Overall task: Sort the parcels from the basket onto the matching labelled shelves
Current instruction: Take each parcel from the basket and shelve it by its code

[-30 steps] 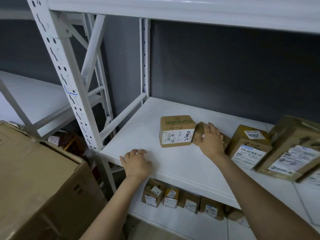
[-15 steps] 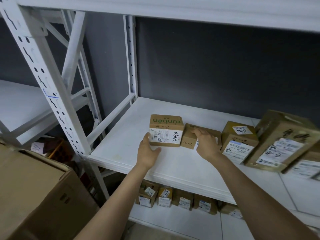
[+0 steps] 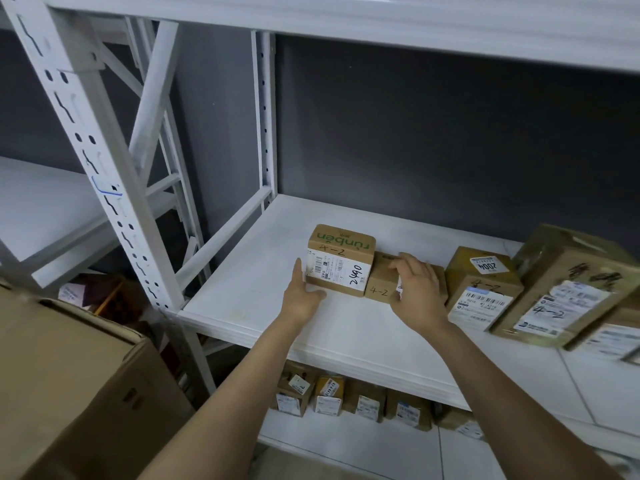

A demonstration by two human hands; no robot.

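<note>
Runben parcel [image 3: 341, 261], brown, white-labelled, touched by flat left hand [image 3: 302, 299]; right hand [image 3: 417, 289] grips small parcel [image 3: 377, 280].

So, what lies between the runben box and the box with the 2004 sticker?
A small box marked 4-2, gripped by the right hand, lies between them; the head view shows it.

Bare left hand [image 3: 304, 299] and right hand [image 3: 419, 296], bare forearms [image 3: 491, 372].

A dark grey wall [image 3: 415, 133] stands behind the white perforated upright [image 3: 100, 168]. Right of the upright lies a white shelf [image 3: 249, 271], left a neighbouring rack [image 3: 41, 209], below a large brown carton [image 3: 69, 393].
</note>
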